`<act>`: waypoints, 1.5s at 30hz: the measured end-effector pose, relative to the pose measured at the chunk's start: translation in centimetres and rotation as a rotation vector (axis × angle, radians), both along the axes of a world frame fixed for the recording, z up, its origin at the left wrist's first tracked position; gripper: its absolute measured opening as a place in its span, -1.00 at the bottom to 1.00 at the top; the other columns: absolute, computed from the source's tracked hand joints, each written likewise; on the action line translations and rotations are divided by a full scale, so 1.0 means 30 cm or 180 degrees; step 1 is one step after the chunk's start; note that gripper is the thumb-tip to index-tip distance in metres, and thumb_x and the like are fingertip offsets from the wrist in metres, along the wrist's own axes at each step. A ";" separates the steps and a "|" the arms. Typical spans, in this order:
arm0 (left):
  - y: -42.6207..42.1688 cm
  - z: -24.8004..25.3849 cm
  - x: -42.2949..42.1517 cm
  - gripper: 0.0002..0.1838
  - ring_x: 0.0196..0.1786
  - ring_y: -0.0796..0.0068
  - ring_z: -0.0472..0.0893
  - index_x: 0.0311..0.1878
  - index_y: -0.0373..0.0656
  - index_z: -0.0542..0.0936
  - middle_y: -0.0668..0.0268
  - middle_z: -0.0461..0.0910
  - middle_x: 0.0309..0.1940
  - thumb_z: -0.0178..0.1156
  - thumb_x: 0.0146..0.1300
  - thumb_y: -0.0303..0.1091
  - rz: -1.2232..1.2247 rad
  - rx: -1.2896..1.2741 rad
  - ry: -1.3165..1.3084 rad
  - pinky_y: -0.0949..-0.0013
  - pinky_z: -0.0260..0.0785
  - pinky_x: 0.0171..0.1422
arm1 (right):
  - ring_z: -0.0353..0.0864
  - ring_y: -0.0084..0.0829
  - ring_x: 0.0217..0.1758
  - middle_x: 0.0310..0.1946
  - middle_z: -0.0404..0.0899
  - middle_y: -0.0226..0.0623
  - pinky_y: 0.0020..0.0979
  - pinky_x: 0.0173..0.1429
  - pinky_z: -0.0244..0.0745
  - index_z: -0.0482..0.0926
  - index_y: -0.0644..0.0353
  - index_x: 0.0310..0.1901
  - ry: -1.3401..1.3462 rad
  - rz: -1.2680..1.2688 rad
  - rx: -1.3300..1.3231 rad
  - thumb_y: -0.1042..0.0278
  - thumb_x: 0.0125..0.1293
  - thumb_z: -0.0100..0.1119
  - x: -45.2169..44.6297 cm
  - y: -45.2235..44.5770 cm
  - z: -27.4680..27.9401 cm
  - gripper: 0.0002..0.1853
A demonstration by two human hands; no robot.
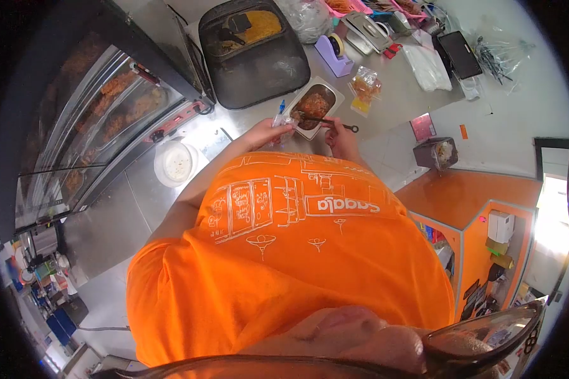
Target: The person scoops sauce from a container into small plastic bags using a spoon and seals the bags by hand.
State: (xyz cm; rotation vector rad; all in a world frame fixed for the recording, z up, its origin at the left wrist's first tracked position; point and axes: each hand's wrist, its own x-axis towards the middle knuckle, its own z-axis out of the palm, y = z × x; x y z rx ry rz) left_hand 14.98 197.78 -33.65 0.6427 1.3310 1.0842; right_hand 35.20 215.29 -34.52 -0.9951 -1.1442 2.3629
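Observation:
A small clear plastic bag [286,122] is pinched in my left hand [269,132], beside the near left rim of a metal container [336,101]. Reddish-brown chunky food [316,102] lies inside the container. My right hand [342,140] grips a dark long-handled spoon [335,122], whose handle end sticks out past my fingers to the right. The spoon's other end reaches across the container towards the bag's opening. A blue-tipped item [282,107] stands up just beyond my left hand.
A large black tray [259,82] holding yellow food lies beyond the container. Nearby are a purple tape dispenser [334,57], filled small bags [365,88] and white plastic bags [427,63]. A glass food display [107,114] and a white round tub [176,163] are at the left.

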 end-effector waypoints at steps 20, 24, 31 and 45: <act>0.090 0.130 -0.060 -0.65 -0.21 0.49 0.58 -0.03 -0.17 0.60 0.31 0.62 -0.26 0.40 0.15 -0.25 -0.0136 0.0776 0.2187 0.41 0.40 -0.08 | 0.33 -0.54 -0.51 -0.32 0.58 -0.33 -0.48 -0.43 0.18 0.51 0.27 0.00 0.0786 -0.0636 -0.0531 0.13 0.51 -0.10 0.033 0.139 0.158 -0.65; 0.118 0.181 -0.026 -0.57 -0.10 0.17 0.61 -0.10 -0.18 0.61 0.11 0.62 -0.20 0.44 0.03 -0.13 0.0348 0.1297 0.2901 0.27 0.43 0.01 | 0.30 -0.55 -0.56 -0.36 0.56 -0.33 -0.49 -0.48 0.14 0.53 0.30 -0.03 0.0390 -0.0471 -0.0173 0.14 0.51 -0.09 0.015 0.125 0.215 -0.64; 0.162 0.216 0.029 -0.56 -0.03 0.10 0.59 -0.02 -0.16 0.59 0.13 0.59 -0.13 0.42 0.01 -0.27 0.0139 0.1418 0.3030 0.23 0.43 0.07 | 0.37 -0.62 -0.53 -0.33 0.62 -0.36 -0.57 -0.44 0.22 0.60 0.30 -0.06 -0.0498 0.0038 0.1331 0.26 0.50 -0.06 -0.026 0.010 0.356 -0.70; 0.152 0.171 0.054 -0.66 -0.17 0.46 0.64 -0.04 -0.24 0.58 0.25 0.66 -0.24 0.38 0.13 -0.39 0.1458 0.1188 0.2003 0.39 0.46 -0.04 | 0.57 -0.31 -0.27 -0.23 0.66 -0.25 -0.35 -0.18 0.48 0.63 0.20 -0.07 0.0668 0.0583 0.4772 0.47 0.30 0.18 -0.024 0.001 0.406 -0.81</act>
